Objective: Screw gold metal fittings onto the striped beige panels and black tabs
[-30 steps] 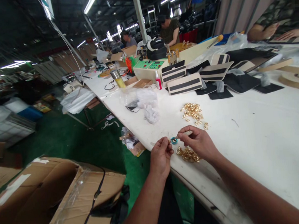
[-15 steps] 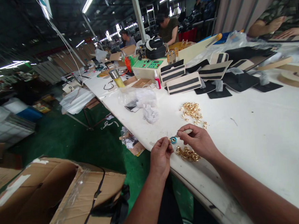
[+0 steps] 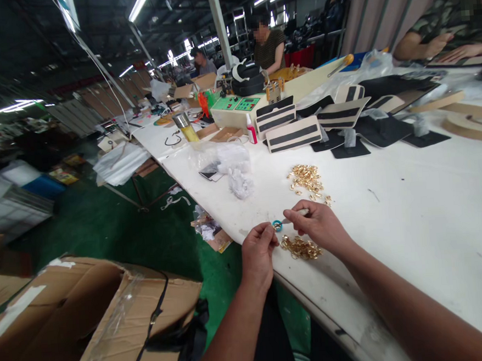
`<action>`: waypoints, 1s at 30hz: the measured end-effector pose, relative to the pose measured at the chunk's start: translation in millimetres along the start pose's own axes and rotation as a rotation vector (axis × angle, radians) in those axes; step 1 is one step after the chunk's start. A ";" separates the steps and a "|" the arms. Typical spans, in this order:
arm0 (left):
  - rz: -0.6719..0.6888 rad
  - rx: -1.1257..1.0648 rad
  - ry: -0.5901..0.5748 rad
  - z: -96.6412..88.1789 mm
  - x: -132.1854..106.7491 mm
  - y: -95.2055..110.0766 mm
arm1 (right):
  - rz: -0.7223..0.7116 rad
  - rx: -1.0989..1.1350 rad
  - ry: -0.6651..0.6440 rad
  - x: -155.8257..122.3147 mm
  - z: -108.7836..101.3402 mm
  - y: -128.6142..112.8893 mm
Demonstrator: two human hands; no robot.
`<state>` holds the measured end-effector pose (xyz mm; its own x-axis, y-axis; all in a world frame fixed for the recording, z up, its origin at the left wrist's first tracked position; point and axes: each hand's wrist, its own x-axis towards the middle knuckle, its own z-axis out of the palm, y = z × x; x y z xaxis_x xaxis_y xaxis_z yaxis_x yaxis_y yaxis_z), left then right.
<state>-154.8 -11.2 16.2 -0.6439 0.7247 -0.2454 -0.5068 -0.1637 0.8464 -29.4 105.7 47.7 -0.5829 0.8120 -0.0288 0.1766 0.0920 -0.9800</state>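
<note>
My left hand (image 3: pixel 259 250) is closed in a pinch on a small gold metal piece (image 3: pixel 275 230), largely hidden by the fingertips. A teal ring (image 3: pixel 277 225) sits right at those fingertips; whether it is held or lies beneath cannot be made out. In my right hand (image 3: pixel 319 224) is a slim pale tool (image 3: pixel 303 212), its thin tip pointing left at the ring. Just below the ring, a pile of gold metal hardware (image 3: pixel 301 248) lies on the white table (image 3: pixel 392 219). Farther back is a second pile of small gold pieces (image 3: pixel 306 178).
Crumpled clear plastic (image 3: pixel 241 180) lies left of the piles. Black and beige panels (image 3: pixel 293 134), a red bottle (image 3: pixel 251 130) and a green-topped machine (image 3: pixel 236 106) stand behind. Cardboard boxes (image 3: pixel 163 318) are on the floor at left. A co-worker's hands (image 3: pixel 459 52) rest at far right.
The view has shifted slightly. The teal ring sits a little closer to my left fingertips, and the gold piece shows less. Both hands keep their grips.
</note>
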 end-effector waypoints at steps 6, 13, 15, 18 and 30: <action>0.052 0.121 0.021 -0.1 -0.5 -5.6 | -0.011 -0.056 -0.063 4.9 -12.5 -0.4; 0.076 0.229 0.003 1.1 1.8 -3.3 | -0.127 0.076 -0.338 7.5 -35.0 -3.4; 0.094 0.287 -0.003 0.2 1.7 -5.4 | -0.088 0.046 -0.310 8.7 -38.6 -3.9; 0.123 0.384 -0.011 0.8 0.1 -7.6 | -0.039 -0.079 -0.248 10.4 -43.2 -6.9; 0.480 1.015 -0.252 17.5 -25.8 -15.1 | 0.008 0.383 0.210 29.2 -78.4 5.4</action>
<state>-120.5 -15.7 18.0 -0.4547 0.8656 0.2096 0.5281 0.0725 0.8461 16.7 175.0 56.9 -0.4015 0.9152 -0.0349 -0.1496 -0.1032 -0.9834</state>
